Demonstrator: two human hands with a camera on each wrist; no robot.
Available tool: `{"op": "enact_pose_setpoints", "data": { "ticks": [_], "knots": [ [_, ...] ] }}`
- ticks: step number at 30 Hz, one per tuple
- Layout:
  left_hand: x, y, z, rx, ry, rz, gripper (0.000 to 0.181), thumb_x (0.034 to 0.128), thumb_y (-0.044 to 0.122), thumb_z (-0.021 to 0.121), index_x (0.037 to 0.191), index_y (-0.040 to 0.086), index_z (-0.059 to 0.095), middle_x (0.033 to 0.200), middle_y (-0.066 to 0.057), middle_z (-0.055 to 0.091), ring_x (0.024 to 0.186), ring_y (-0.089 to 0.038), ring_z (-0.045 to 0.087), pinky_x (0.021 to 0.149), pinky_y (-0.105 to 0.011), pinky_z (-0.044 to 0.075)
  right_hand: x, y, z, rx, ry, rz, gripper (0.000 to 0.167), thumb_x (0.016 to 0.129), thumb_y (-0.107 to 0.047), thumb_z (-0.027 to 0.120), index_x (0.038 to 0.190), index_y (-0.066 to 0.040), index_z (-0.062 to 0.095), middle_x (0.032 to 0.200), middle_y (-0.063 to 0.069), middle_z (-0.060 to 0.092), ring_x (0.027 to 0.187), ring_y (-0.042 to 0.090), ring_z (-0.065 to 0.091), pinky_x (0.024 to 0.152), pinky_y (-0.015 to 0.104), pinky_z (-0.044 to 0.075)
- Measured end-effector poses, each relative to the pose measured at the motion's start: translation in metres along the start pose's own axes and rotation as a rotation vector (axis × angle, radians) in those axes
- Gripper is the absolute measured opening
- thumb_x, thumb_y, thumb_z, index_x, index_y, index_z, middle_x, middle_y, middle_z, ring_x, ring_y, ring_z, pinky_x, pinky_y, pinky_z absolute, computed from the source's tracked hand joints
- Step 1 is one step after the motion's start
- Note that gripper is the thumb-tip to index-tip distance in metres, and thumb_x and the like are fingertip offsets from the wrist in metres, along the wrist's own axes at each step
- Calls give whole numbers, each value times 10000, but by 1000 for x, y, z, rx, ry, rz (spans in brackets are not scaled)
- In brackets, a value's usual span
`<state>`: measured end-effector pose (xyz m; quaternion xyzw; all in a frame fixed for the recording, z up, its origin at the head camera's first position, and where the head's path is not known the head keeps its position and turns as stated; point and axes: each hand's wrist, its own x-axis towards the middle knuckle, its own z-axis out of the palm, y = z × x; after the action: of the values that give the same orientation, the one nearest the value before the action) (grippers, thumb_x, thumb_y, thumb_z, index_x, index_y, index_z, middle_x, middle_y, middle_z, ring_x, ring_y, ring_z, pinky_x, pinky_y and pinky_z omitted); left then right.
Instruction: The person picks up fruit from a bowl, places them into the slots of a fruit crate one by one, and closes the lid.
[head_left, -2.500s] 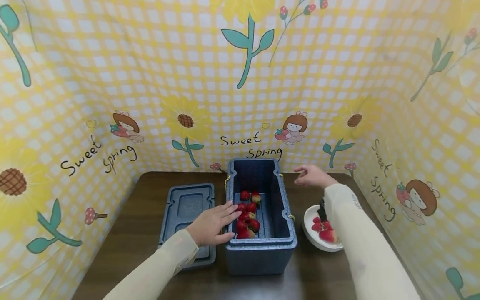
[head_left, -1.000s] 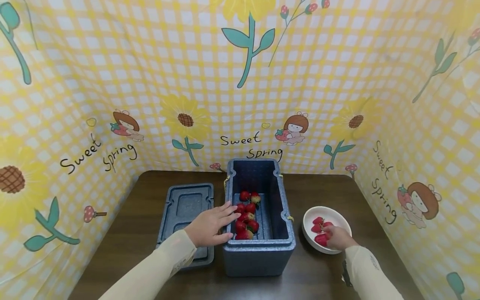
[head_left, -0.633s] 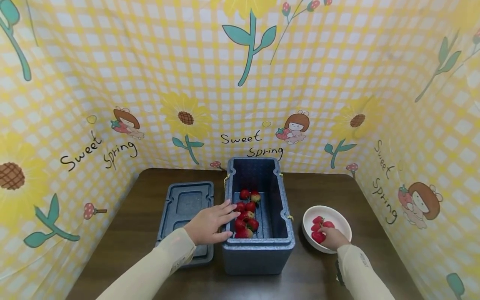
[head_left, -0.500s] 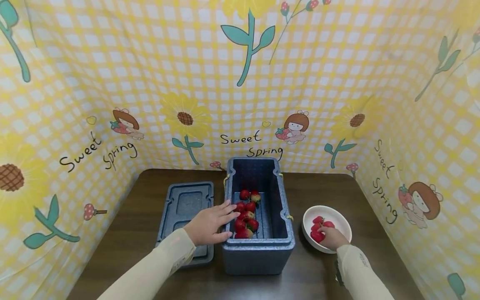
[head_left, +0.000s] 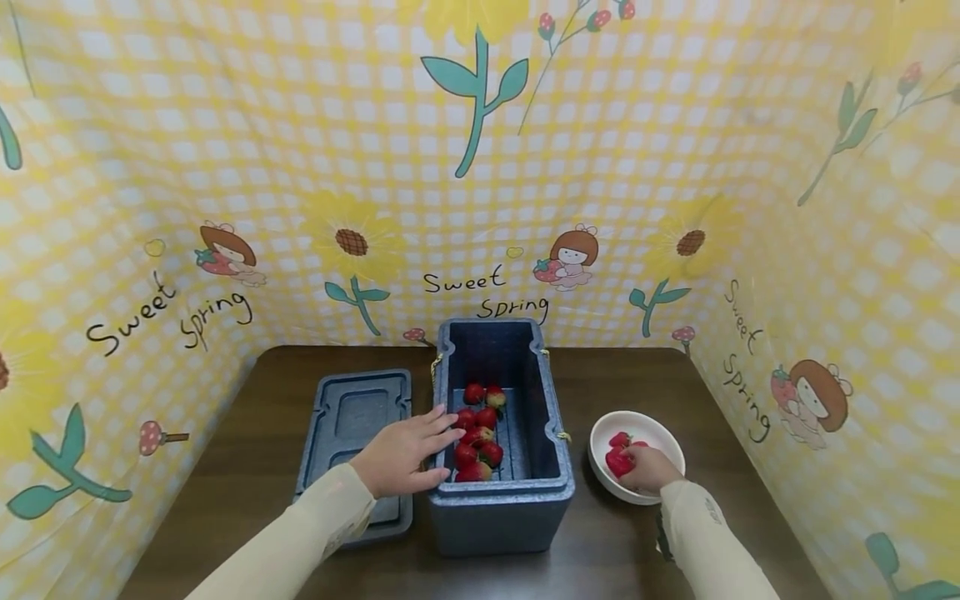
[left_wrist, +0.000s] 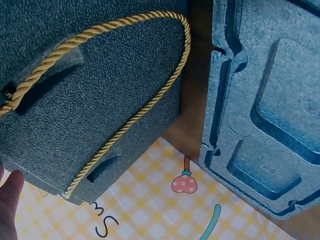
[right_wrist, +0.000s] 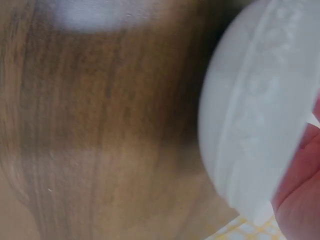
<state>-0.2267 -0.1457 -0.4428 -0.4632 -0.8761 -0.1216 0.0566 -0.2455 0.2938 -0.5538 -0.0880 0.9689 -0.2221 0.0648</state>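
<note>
In the head view my left hand [head_left: 405, 454] rests with extended fingers on the left rim of a deep blue-grey foam box [head_left: 502, 521]. Inside the box, several red strawberries [head_left: 480, 435] lie along the left side of the floor. My right hand [head_left: 651, 471] reaches into a white bowl [head_left: 600, 479] on the right, its fingertips pinching a strawberry [head_left: 618, 462]. Another strawberry [head_left: 620, 439] lies beside it in the bowl, others being partly covered by the hand. The right wrist view catches the bowl's outer wall [right_wrist: 245, 115] and part of the palm.
The matching foam lid [head_left: 360, 417] lies on the dark wooden table [head_left: 255, 450], left of the box. A gold rope handle [left_wrist: 135, 117] hangs on the box's left side. Yellow checked cloth [head_left: 480, 217] walls in the back and both sides.
My right hand came back from beyond the bowl and went down into it. Most recently it shifted a strawberry slightly away from me. My left hand stays on the rim; the head view swung slightly.
</note>
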Motion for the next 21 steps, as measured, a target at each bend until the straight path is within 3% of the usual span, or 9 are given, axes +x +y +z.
{"op": "enact_pose_setpoints", "data": {
  "ticks": [5, 9, 12, 16, 19, 21],
  "knots": [
    [2, 0, 2, 10, 24, 42, 539, 945, 395, 509, 1362, 55, 540, 1405, -144, 495, 1322, -344, 416, 1004, -444, 423, 0, -5, -13, -11, 6, -17, 266, 658, -108, 800, 868, -27, 659, 746, 13, 640, 665, 156, 543, 661, 320, 475],
    [1, -1, 2, 9, 23, 23, 539, 945, 402, 501, 1356, 56, 546, 1399, -144, 501, 1316, -345, 425, 1000, -449, 426, 4, -14, -25, 65, -19, -43, 265, 673, -97, 802, 879, -5, 662, 761, 22, 647, 678, 167, 552, 662, 328, 492],
    [-1, -2, 1, 14, 29, 15, 536, 946, 406, 499, 1349, 57, 555, 1392, -142, 510, 1308, -344, 437, 993, -452, 432, 10, -24, -33, 144, -48, 19, 345, 698, -114, 813, 984, 13, 667, 849, 45, 658, 751, 185, 572, 711, 341, 523],
    [-2, -3, 0, 17, 37, 39, 535, 951, 411, 496, 1350, 59, 554, 1390, -142, 511, 1300, -349, 444, 988, -446, 437, 14, -35, -46, 189, -102, 126, 454, 726, -113, 798, 1132, -6, 627, 880, 70, 629, 726, 209, 588, 662, 361, 541],
    [-3, -4, -1, 20, 37, 51, 536, 953, 413, 494, 1350, 58, 554, 1386, -143, 514, 1293, -355, 450, 989, -439, 438, 17, -41, -55, 180, -110, 94, 462, 738, -95, 763, 1162, 7, 611, 858, 87, 622, 680, 213, 597, 616, 359, 534],
    [-4, -4, -2, 24, 36, 48, 536, 953, 415, 491, 1346, 57, 558, 1383, -143, 517, 1290, -355, 453, 989, -439, 439, 21, -46, -60, 168, -92, 51, 447, 739, -86, 744, 1154, 16, 612, 869, 84, 633, 708, 203, 609, 651, 363, 540]
  ]
}}
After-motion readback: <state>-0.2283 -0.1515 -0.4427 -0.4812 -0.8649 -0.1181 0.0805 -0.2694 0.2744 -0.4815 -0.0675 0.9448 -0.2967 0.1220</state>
